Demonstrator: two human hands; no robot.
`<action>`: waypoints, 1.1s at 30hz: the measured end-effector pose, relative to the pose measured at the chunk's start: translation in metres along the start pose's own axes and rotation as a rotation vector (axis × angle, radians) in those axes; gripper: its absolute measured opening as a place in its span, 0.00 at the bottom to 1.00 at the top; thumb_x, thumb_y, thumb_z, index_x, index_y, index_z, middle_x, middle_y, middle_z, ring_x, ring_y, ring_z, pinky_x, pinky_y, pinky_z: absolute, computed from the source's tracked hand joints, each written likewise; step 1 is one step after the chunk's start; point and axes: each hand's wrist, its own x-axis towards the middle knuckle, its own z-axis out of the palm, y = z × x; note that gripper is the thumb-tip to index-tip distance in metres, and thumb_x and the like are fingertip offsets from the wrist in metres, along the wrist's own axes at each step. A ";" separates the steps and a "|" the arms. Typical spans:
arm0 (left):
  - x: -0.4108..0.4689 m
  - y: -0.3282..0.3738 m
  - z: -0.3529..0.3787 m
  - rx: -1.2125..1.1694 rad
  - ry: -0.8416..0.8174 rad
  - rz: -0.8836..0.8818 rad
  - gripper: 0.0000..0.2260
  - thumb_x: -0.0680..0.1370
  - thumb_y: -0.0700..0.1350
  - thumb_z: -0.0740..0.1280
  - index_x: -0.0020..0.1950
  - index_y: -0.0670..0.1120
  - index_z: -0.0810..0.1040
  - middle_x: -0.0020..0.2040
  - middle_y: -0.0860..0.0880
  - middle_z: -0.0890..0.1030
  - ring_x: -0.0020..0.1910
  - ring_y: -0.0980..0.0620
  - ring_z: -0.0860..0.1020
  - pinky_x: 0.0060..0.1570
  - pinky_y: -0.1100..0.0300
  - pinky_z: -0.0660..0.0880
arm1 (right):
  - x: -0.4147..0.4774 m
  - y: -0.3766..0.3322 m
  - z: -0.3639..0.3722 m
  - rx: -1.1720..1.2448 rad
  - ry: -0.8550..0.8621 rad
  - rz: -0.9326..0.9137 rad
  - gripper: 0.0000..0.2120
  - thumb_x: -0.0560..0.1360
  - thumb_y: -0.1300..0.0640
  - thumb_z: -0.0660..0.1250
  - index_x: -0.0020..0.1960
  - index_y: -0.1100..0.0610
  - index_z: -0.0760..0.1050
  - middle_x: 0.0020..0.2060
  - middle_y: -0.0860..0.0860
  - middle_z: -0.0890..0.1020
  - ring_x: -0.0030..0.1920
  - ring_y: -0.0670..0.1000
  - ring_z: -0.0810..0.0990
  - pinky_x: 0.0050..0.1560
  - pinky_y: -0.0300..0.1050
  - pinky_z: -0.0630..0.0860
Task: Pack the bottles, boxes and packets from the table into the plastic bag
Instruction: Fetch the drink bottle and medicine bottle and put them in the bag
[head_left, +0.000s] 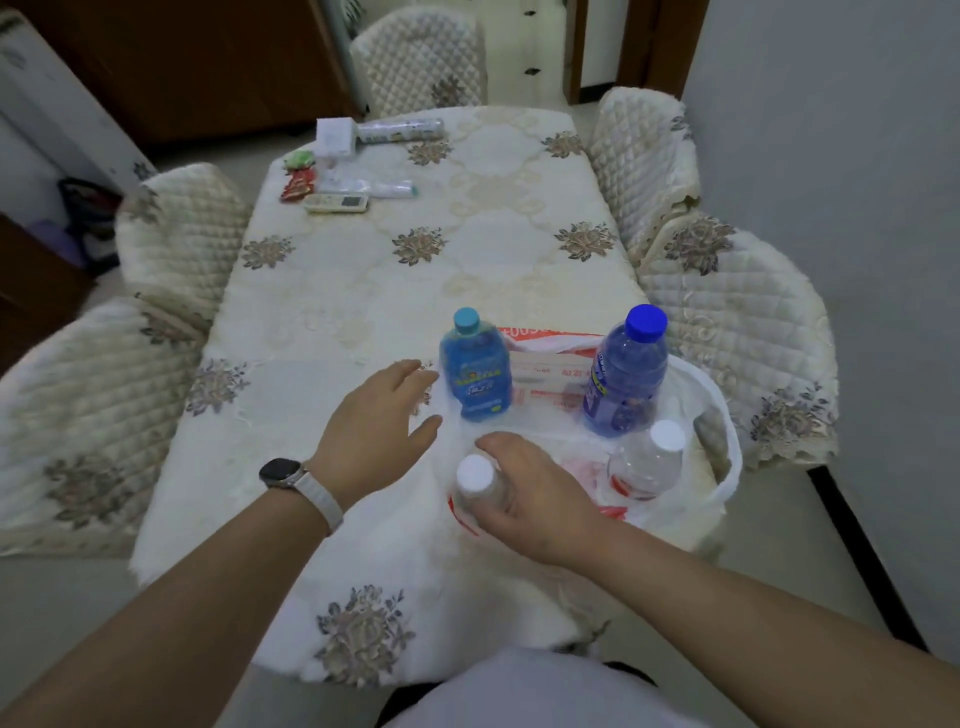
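Observation:
A white plastic bag with red print lies open at the table's near right edge. Inside it stand a blue bottle with a teal cap, a blue-capped drink bottle and a clear white-capped bottle. My right hand grips another clear white-capped bottle at the bag's near left side. My left hand, with a watch on its wrist, reaches with spread fingers toward the bag's left edge beside the teal-capped bottle.
At the table's far left lie a white box, a long wrapped roll, green and red packets, a tube and a remote control. Quilted chairs surround the table.

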 end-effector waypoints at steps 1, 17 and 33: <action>-0.008 0.000 0.000 0.004 0.007 0.013 0.22 0.75 0.49 0.71 0.68 0.45 0.75 0.67 0.43 0.76 0.63 0.41 0.76 0.59 0.50 0.75 | -0.002 -0.004 -0.004 -0.051 0.028 -0.039 0.29 0.73 0.42 0.69 0.69 0.56 0.69 0.65 0.51 0.74 0.65 0.51 0.71 0.65 0.44 0.69; -0.095 0.018 -0.013 -0.105 0.143 0.427 0.20 0.75 0.52 0.63 0.62 0.45 0.79 0.62 0.42 0.79 0.59 0.40 0.77 0.56 0.48 0.74 | -0.092 -0.083 -0.035 -0.685 0.199 0.088 0.23 0.75 0.41 0.60 0.58 0.58 0.79 0.55 0.55 0.81 0.54 0.58 0.79 0.52 0.51 0.77; -0.105 0.181 -0.009 -0.050 0.144 0.628 0.20 0.74 0.52 0.66 0.64 0.47 0.78 0.63 0.44 0.79 0.60 0.41 0.77 0.57 0.48 0.73 | -0.215 -0.048 -0.122 -0.746 0.292 0.261 0.24 0.76 0.40 0.60 0.61 0.56 0.76 0.58 0.54 0.79 0.59 0.58 0.76 0.57 0.54 0.74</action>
